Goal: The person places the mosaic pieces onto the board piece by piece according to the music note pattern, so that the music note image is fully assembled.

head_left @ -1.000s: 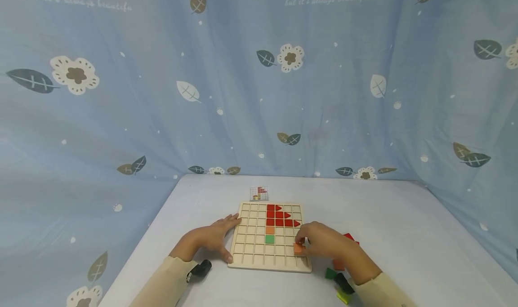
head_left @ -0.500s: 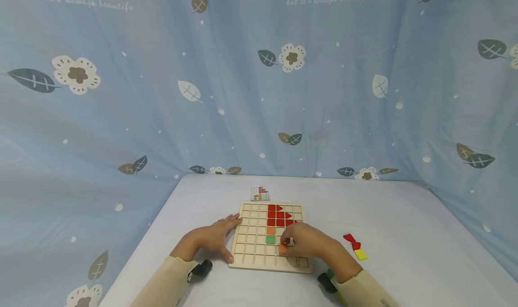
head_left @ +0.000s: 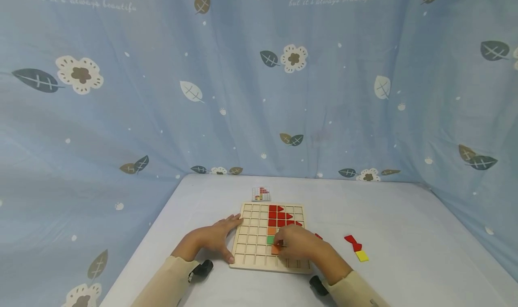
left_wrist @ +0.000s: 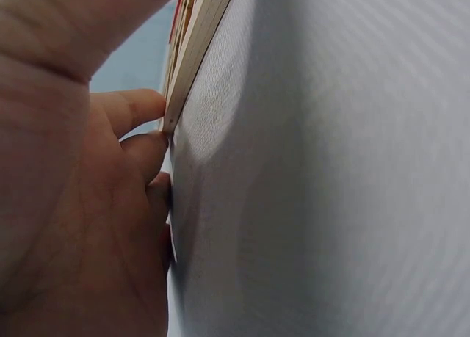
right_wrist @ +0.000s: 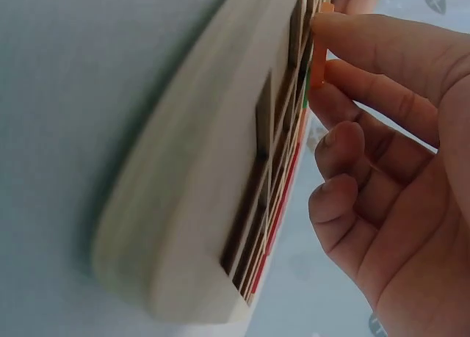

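Note:
A wooden grid board [head_left: 249, 262] lies on the table. My left hand [head_left: 215, 238] rests along its left side, fingers spread, with the thumb at the near left corner; the left wrist view shows fingertips [left_wrist: 150, 106] touching the board's edge. My right hand [head_left: 297, 242] pinches an orange square tile [right_wrist: 321, 47] between thumb and fingers, just over the board below the green square tile [head_left: 270, 240]. Above the green one sits another orange square tile [head_left: 271, 230]. Red tiles [head_left: 273, 215], squares and pointed pieces, fill cells in the upper rows. My right hand covers part of the lower right cells.
A small pattern card [head_left: 261, 193] lies behind the board. Right of the board are loose red pieces [head_left: 354, 243] and a yellow square tile [head_left: 362, 255]. Another red piece [head_left: 318, 236] shows beside my right hand. A patterned blue curtain [head_left: 259, 95] hangs behind the table.
My right hand has carried the orange tile leftward across the board, from its right side to the column under the green tile. My left hand has stayed in place.

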Motion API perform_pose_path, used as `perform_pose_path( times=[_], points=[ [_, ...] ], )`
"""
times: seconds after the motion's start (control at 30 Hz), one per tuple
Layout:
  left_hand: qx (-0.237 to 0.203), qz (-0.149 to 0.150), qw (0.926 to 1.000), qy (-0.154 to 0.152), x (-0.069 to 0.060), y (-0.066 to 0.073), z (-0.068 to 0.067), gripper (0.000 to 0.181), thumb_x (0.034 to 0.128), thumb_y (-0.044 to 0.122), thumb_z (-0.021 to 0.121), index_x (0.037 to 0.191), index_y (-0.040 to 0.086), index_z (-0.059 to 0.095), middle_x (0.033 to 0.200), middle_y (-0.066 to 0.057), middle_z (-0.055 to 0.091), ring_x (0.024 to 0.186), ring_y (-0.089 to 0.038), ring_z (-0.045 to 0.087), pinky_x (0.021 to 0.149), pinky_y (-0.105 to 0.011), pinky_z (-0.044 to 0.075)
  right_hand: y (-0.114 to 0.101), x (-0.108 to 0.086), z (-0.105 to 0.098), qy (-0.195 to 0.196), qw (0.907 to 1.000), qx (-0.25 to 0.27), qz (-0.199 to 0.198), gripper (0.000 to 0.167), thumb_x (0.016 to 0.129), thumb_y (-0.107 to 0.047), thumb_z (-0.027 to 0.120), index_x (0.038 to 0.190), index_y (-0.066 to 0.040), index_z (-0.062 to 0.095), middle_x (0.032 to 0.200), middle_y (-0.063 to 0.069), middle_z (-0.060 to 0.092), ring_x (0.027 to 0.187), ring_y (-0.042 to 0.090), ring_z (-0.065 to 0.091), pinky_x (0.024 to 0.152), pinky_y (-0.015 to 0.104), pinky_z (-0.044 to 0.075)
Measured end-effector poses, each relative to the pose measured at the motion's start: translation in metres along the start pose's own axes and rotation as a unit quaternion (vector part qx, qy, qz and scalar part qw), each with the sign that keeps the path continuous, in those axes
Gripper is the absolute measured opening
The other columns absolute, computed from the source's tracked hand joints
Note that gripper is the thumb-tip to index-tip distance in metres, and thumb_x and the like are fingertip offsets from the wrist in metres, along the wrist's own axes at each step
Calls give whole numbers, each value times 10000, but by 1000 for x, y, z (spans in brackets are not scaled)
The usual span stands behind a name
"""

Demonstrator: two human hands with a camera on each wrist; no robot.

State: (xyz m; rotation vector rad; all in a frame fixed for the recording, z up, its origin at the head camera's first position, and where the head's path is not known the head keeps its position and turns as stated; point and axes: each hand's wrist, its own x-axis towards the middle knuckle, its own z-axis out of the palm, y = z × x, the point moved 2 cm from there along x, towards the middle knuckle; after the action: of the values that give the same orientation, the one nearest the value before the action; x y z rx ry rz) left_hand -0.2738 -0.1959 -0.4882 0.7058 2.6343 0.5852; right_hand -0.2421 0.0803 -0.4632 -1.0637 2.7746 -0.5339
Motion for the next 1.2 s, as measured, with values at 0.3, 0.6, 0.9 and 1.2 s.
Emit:
perform_pose_path(
  times=[0.3,0.6,0.9,1.2],
  points=[
    [25,-15,10000,-16,2,-1,0,1270,498,484,911,1549,169,272,1619,-27,143,1466,-310,113,1145,-544,166,-5,2,2,-17,9999,2,119,96,808,-202,785,897,-198,751,800,-166,576,734,35,510,722,244,513],
    [46,-42,10000,-21,3,-4,2,1267,500,497,911,1548,179,274,1621,-27,134,1467,-306,109,1145,-544,162,-7,4,4,-3,10000,-69,65,97,818,-227,782,905,-202,748,797,-177,564,749,29,506,741,248,511],
    [18,17,10000,-66,2,0,1,1265,516,486,914,1548,146,267,1620,-57,130,1466,-319,104,1148,-541,150,-11,6,6,-47,9996,-203,204,90,801,-231,794,871,-226,738,780,-183,546,731,22,499,728,235,501],
    [24,35,10000,-64,2,0,0,1253,529,477,915,1547,142,266,1620,-64,128,1467,-322,100,1147,-544,159,-13,7,7,-30,9994,-270,232,85,805,-229,789,877,-224,744,786,-182,547,734,19,498,727,238,503]
  ],
)
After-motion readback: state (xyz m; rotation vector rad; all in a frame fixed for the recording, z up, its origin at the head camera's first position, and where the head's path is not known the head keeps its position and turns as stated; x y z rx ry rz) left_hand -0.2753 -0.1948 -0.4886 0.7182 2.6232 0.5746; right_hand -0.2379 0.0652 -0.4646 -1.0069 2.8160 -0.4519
